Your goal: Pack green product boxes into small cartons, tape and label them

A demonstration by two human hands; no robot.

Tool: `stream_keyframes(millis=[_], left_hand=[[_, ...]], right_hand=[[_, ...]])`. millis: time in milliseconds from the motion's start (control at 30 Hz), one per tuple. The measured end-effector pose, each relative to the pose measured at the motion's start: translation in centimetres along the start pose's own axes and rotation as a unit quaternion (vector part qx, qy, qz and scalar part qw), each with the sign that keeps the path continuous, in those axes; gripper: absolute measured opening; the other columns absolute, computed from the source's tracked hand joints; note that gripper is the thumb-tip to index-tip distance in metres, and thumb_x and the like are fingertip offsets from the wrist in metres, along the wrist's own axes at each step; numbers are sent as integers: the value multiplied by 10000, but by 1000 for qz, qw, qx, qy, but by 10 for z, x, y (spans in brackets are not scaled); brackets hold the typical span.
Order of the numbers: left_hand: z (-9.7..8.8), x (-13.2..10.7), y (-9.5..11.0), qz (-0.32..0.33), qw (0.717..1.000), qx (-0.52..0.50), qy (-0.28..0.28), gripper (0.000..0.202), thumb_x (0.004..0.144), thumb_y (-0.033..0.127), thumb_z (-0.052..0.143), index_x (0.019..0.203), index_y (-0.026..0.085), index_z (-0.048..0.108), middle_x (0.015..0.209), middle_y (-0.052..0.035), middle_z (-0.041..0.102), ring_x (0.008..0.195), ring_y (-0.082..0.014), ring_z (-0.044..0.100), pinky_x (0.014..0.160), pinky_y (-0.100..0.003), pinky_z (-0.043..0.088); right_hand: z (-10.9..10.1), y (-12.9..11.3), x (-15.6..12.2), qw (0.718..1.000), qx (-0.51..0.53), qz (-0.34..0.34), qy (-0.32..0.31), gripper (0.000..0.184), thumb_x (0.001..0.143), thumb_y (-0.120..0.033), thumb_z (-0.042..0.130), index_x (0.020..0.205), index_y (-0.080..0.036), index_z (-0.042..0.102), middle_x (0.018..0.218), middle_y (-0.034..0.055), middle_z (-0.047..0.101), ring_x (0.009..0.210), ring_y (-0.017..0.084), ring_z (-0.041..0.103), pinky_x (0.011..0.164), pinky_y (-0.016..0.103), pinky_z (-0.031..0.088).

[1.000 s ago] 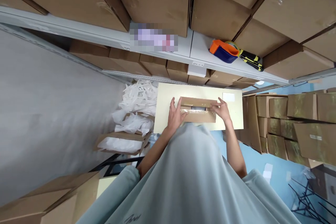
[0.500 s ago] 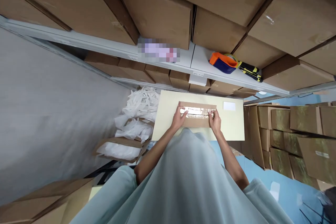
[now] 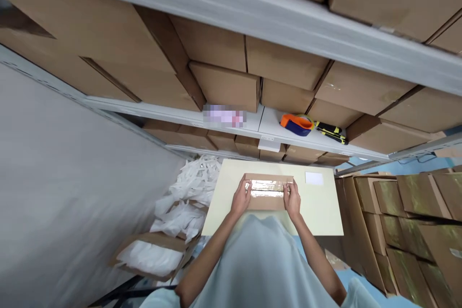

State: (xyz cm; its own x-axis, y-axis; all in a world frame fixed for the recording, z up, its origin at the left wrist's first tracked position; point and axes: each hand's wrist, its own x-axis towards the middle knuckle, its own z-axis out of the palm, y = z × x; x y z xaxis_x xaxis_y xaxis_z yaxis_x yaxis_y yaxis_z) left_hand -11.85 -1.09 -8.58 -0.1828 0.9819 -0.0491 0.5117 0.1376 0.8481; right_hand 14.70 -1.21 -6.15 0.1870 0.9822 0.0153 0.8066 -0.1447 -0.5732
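A small brown cardboard box (image 3: 268,192) lies on a pale cream table (image 3: 321,211) in front of me, its flaps closed and a shiny strip of clear tape along the top seam. My left hand (image 3: 240,197) grips the box's left end and my right hand (image 3: 291,198) grips its right end, fingers curled over the top edges. An orange and blue tape dispenser (image 3: 296,124) rests on the grey shelf (image 3: 270,127) behind the table, apart from both hands.
Brown cartons fill the shelves above and behind. A yellow-black tool (image 3: 332,132) lies beside the dispenser. A white card (image 3: 314,178) sits at the table's far right. White plastic bags (image 3: 187,192) pile at left over an open carton (image 3: 151,255). Stacked cartons (image 3: 397,211) stand at right.
The box's flaps were open a second ago; they are now closed flat and both hands have moved to the box ends. My view has tilted upward, showing more shelving.
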Motion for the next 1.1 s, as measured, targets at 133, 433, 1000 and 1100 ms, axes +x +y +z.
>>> stream_keyframes(millis=[133, 433, 1000, 1100], left_hand=[[-4, -1, -3, 67, 997, 37, 30, 285, 1086, 377, 462, 1158, 250, 707, 1703, -171, 608, 1625, -377, 552, 1300, -625, 511], [-9, 64, 118, 235, 962, 113, 81, 315, 1115, 280, 479, 960, 231, 749, 1554, -192, 723, 1603, -439, 562, 1380, -787, 331], [-25, 68, 215, 277, 954, -5, 111, 311, 1149, 262, 510, 996, 256, 781, 1354, -94, 815, 1412, -324, 696, 1342, -643, 449], [-26, 66, 217, 280, 955, -12, 97, 328, 1153, 279, 499, 984, 260, 780, 1361, -94, 811, 1416, -316, 690, 1352, -631, 440]], right_hand=[[-9, -4, 15, 995, -52, -81, 26, 375, 1094, -442, 525, 863, -263, 759, 1438, 195, 768, 1338, 390, 742, 1068, 547, 628], [-128, -119, 174, 942, -77, -289, 155, 385, 1160, -349, 421, 1319, -171, 723, 1502, 239, 704, 1423, 364, 627, 1228, 566, 470], [-165, -165, 233, 975, -135, -104, 140, 454, 1207, -446, 418, 1361, -148, 725, 820, 133, 772, 732, 267, 709, 773, 333, 475], [-167, -169, 229, 974, -141, -116, 133, 446, 1205, -452, 438, 1339, -147, 734, 895, 155, 797, 731, 257, 702, 765, 320, 452]])
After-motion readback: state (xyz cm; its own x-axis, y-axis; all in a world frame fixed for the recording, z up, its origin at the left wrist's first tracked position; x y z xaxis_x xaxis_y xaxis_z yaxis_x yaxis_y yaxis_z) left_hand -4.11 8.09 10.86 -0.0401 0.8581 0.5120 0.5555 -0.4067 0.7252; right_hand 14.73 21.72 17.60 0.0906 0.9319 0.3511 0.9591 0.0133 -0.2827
